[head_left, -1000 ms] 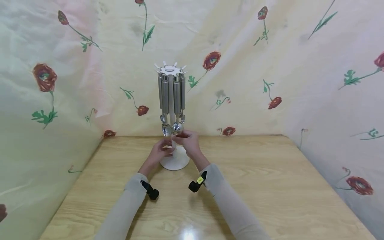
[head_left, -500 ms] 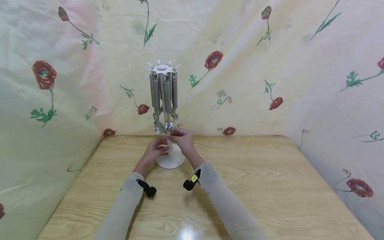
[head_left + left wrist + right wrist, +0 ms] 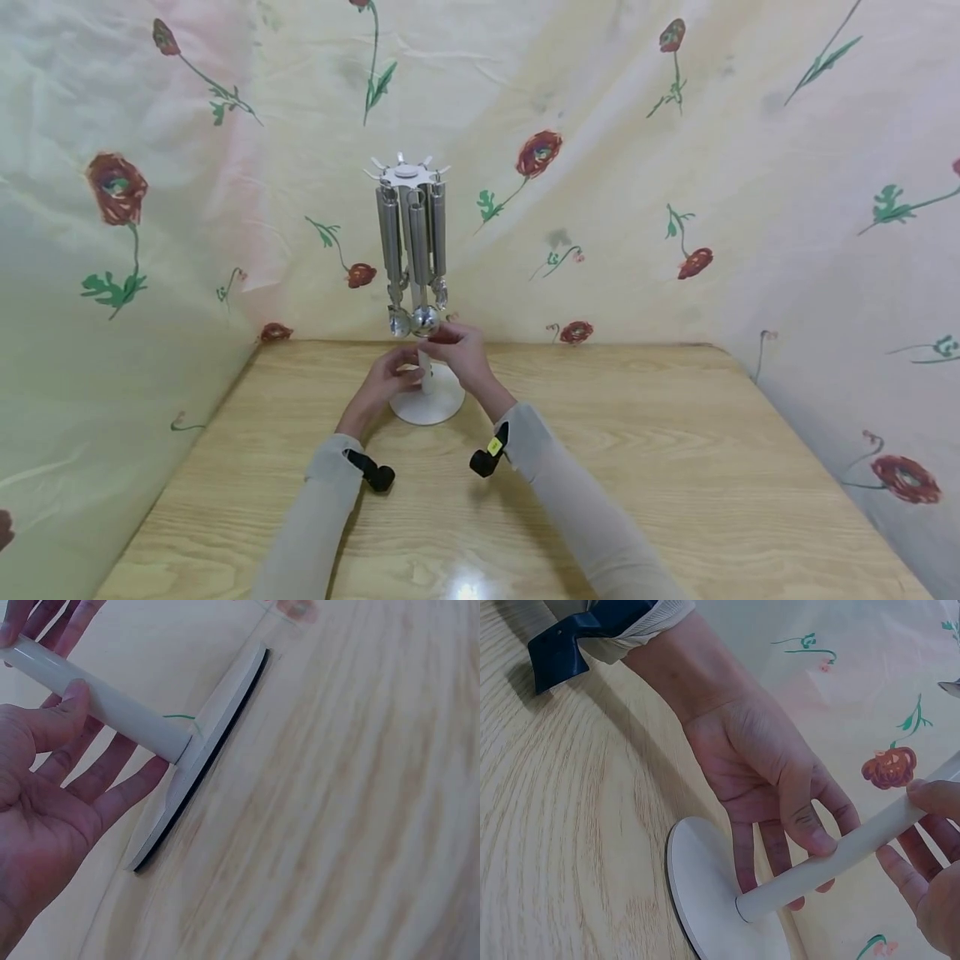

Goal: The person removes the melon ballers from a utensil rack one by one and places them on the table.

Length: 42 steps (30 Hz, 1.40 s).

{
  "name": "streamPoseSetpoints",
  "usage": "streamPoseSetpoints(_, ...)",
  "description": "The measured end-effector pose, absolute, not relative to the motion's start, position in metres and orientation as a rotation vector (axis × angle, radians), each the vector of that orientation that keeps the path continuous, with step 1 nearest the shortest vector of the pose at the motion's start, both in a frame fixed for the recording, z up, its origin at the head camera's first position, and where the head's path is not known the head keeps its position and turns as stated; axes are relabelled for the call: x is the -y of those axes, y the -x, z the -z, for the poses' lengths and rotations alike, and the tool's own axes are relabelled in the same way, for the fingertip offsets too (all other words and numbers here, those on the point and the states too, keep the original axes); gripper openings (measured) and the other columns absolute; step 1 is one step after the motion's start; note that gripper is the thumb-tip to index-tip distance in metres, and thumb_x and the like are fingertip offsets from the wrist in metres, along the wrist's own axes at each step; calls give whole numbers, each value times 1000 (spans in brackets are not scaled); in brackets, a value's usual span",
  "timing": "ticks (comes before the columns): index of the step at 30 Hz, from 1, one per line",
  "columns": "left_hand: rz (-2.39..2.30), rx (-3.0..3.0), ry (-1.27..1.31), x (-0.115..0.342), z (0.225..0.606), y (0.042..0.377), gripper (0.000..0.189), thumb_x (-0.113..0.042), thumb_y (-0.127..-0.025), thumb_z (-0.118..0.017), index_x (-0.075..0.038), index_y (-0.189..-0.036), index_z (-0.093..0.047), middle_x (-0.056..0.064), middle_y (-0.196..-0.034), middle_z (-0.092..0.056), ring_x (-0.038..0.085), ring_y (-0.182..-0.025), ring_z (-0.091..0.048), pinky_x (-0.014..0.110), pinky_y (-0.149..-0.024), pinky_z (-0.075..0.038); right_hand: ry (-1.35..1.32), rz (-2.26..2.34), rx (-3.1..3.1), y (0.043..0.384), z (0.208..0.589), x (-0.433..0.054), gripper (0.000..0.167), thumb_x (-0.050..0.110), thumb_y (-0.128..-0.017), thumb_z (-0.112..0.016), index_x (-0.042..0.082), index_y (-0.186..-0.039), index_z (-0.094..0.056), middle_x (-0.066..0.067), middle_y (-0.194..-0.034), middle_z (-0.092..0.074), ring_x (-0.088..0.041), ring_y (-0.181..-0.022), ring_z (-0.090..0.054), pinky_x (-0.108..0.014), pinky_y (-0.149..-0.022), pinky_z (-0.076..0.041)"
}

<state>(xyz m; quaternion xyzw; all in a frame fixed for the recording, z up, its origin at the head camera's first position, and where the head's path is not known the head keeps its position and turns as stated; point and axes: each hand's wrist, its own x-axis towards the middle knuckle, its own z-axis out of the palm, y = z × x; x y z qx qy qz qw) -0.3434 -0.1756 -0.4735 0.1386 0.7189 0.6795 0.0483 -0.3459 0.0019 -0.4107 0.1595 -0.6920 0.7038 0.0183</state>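
Observation:
In the head view, a white utensil stand (image 3: 426, 406) with a round base and a thin post stands at the back of the table, its top leaning slightly left. Several steel-handled kitchen utensils (image 3: 417, 242) hang from its hooked top, with shiny rounded heads at the bottom. My left hand (image 3: 386, 382) holds the post (image 3: 112, 697) just above the base, thumb on one side and fingers behind. Higher up, just beneath the utensil heads, my right hand (image 3: 461, 354) pinches the same post between thumb and fingers. The right wrist view shows both hands on it.
The wooden table (image 3: 637, 467) extends toward me and to both sides. Flower-printed cloth (image 3: 615, 150) rises behind the table's back edge and along its left and right sides. A black wrist camera sits on each sleeve.
The stand has shifted a little left, its top more than its base, and the hanging utensils have turned slightly. Both hands have moved left with it, keeping their hold on the post.

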Motion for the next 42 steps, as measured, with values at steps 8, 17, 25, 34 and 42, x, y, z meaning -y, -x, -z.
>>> streamPoseSetpoints(8, -2013, -2239, -437, 175, 468, 338, 44, -2, -99, -62, 2, -141, -50, 25, -133, -56, 30, -116, -63, 47, -99, -60, -474, -2196, 2180, 345, 409, -3, 35, -6, -85, -76, -4, -120, -70, -22, -110, -74, -12, -90, -70, -32, -89, -64)
streamPoseSetpoints(17, -2032, -2231, -450, 173, 466, 342, 43, -2, -100, -61, -1, -141, -49, 22, -133, -55, 28, -116, -61, 46, -100, -60, -581, -2018, 2301, 352, 402, -8, 29, -1, -88, -76, -4, -116, -70, -22, -111, -72, -18, -95, -69, -30, -90, -62)
streamPoseSetpoints(25, -2025, -2205, -367, 173, 467, 340, 43, -8, -103, -59, -3, -144, -48, 22, -139, -51, 34, -125, -55, 50, -102, -58, -626, -1984, 2429, 357, 380, -35, 33, 2, -91, -73, -2, -124, -67, -20, -123, -70, -27, -108, -69, -32, -95, -62)
streamPoseSetpoints(34, -2027, -2206, -321, 169, 462, 344, 42, -8, -104, -55, -4, -145, -46, 21, -139, -51, 34, -127, -53, 49, -104, -57, -740, -2102, 2209, 354, 294, -67, 31, 6, -97, -68, -1, -127, -65, -16, -119, -72, -21, -106, -70, -34, -96, -62)
streamPoseSetpoints(42, -1991, -2226, -266, 168, 462, 340, 42, -7, -105, -53, -4, -146, -46, 21, -141, -49, 35, -129, -51, 50, -104, -57, -875, -2085, 2162, 343, 255, -68, 29, 10, -99, -67, 0, -126, -67, -9, -115, -74, -19, -105, -71, -36, -97, -61)
